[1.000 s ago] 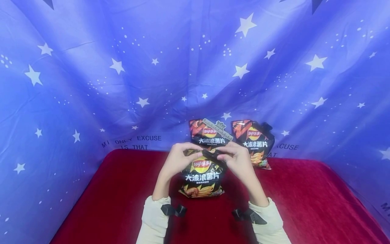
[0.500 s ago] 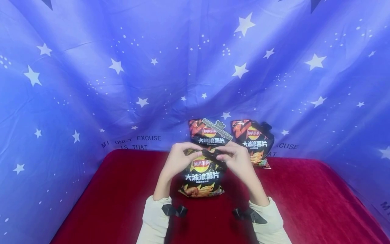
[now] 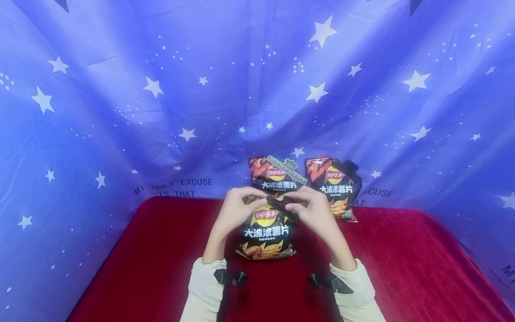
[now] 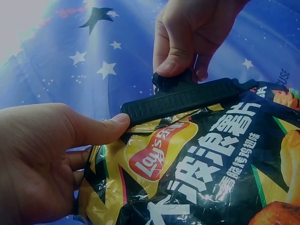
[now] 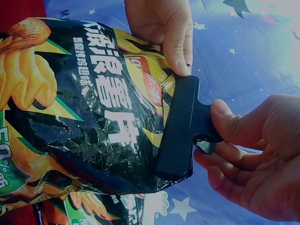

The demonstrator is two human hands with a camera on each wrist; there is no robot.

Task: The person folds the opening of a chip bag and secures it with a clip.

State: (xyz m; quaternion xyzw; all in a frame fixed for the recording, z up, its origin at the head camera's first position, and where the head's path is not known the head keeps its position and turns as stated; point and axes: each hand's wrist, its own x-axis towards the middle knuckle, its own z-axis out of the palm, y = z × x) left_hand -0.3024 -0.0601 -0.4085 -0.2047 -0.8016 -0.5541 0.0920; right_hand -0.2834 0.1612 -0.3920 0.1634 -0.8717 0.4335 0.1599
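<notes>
A black and yellow Lay's potato chip bag (image 3: pixel 267 243) stands near the middle of the table, printed front toward me. Along its top edge lies a long black bag clip (image 4: pixel 173 102), slanting down to the right in the head view. My left hand (image 3: pixel 237 212) pinches the bag's top left corner, thumb in front, right at the clip's end. With thumb and fingers, my right hand (image 5: pixel 262 145) pinches the clip's handle. In the right wrist view the clip's bar (image 5: pixel 177 131) sits over the bag's edge.
Behind stands a red and black chip bag (image 3: pixel 277 184) with a pale ruler-like clip (image 3: pixel 286 170) across its top. To its right is another red and black bag (image 3: pixel 335 190) with a black clip (image 3: pixel 351 170). Red cloth (image 3: pixel 161 268) covers the table; a blue starry curtain (image 3: pixel 225 107) hangs behind.
The black clip now shows as a darker, longer bar across the bag's top edge, where shiny wrapper showed a second ago. Both hands stay in nearly the same place.
</notes>
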